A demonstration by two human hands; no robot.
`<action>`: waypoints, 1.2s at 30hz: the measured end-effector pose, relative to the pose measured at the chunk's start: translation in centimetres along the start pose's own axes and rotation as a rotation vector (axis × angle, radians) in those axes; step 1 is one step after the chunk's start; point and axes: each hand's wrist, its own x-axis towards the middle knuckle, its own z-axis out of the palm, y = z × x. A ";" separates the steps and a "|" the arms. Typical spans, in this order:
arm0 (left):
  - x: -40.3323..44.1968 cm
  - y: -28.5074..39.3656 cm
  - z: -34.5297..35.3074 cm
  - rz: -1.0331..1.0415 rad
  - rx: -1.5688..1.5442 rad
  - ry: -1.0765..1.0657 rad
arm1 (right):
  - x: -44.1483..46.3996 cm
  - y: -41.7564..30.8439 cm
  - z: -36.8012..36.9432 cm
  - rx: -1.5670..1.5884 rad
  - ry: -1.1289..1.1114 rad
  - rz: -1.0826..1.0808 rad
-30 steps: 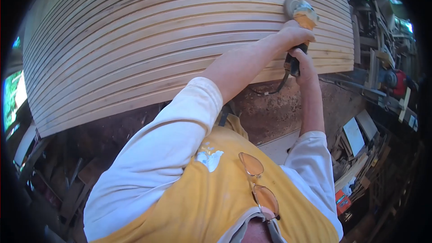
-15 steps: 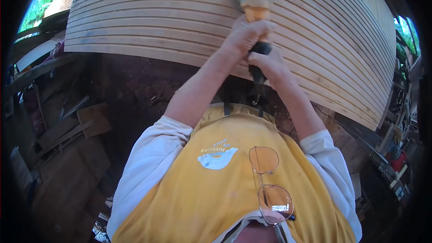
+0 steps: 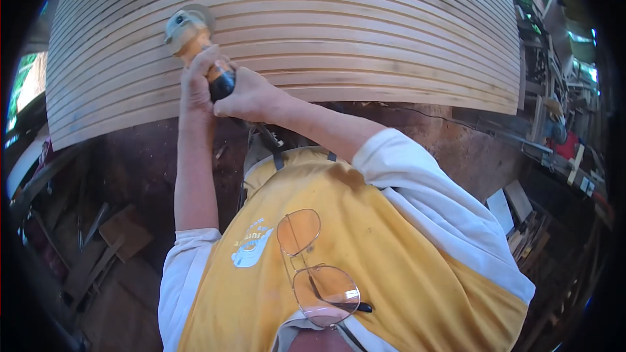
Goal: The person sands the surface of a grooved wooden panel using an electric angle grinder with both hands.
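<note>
An angle grinder (image 3: 220,78) with an orange body, a black rear end and a pale round disc (image 3: 203,15) at its head rests over the left part of a grooved wooden panel (image 3: 365,45). My left hand (image 3: 197,77) is wrapped round the body just behind the head. Further back, my right hand (image 3: 251,96) grips the black rear part. Fingers of both hands are partly hidden by the tool. Whether the disc presses flat on the slats or is slightly tilted, I cannot tell.
A dark cord (image 3: 443,117) runs off to the right below the panel's near edge. Wood offcuts (image 3: 127,231) lie on the floor at left. More boards (image 3: 515,205) and stacked timber stand at right. Glasses (image 3: 326,293) hang from my yellow shirt.
Both hands have carried the angle grinder leftward across the panel, still gripping it. My body and view have turned, so the panel sits differently in view.
</note>
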 end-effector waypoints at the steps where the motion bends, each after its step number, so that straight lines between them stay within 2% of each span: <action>1: 0.3 -2.8 2.4 0.017 0.064 -0.049 | -1.1 3.2 -2.0 0.005 0.056 0.002; 3: -0.9 -7.0 9.3 -0.009 0.138 -0.142 | -7.0 5.0 -7.6 0.252 0.124 -0.107; 5: -2.2 -12.3 16.8 -0.059 0.155 -0.284 | -12.8 7.6 -13.1 0.395 0.223 -0.074; 8: -2.2 -19.5 27.0 -0.051 0.230 -0.470 | -19.7 12.1 -21.4 0.315 0.454 0.127; 9: -2.4 -21.4 30.0 -0.089 0.213 -0.502 | -21.1 14.4 -23.6 0.357 0.532 0.084; 10: -2.5 -23.2 32.7 -0.127 0.195 -0.534 | -22.9 14.4 -25.7 0.335 0.560 0.197; 13: -2.3 -27.3 38.8 -0.140 0.457 -0.601 | -26.6 15.3 -29.2 0.347 0.732 0.178; 14: -2.5 -27.6 39.9 -0.112 0.554 -0.595 | -27.1 15.9 -29.5 0.384 0.752 0.119; 16: -2.4 -28.6 40.1 -0.055 0.585 -0.661 | -27.4 16.5 -29.0 0.409 0.791 0.151; 18: -1.8 -27.6 37.9 0.039 0.747 -0.804 | -26.4 16.2 -26.0 0.516 0.799 0.106; 21: -3.5 -23.9 31.6 -0.074 0.639 -0.699 | -23.8 13.8 -19.5 0.595 0.848 0.151; 25: -3.0 -17.0 21.1 -0.033 0.543 -0.546 | -18.8 10.2 -12.0 0.484 0.623 0.261; 26: -2.9 -13.5 18.0 -0.057 0.584 -0.499 | -16.6 9.2 -10.2 0.434 0.537 0.245; 27: -2.6 -11.3 14.6 0.029 0.465 -0.426 | -13.6 8.0 -7.9 0.372 0.482 0.180; 28: -1.8 -9.7 11.0 0.047 0.276 -0.370 | -11.0 6.6 -6.2 0.314 0.337 0.220; 29: -2.0 -5.9 7.9 0.018 0.222 -0.338 | -8.2 4.9 -3.4 0.352 0.243 0.067; 32: -1.7 1.0 -0.2 0.051 0.144 -0.148 | -1.3 0.6 2.5 0.191 0.027 -0.046; 33: -1.2 2.5 -2.8 0.044 0.111 -0.127 | 0.6 -0.9 4.2 0.135 0.045 -0.063; 35: 0.1 4.6 -6.8 0.076 0.083 0.012 | 4.8 -2.0 6.8 -0.015 -0.030 0.095; 36: 0.3 5.5 -8.0 0.075 0.034 0.051 | 5.2 -3.8 7.4 -0.057 -0.020 -0.003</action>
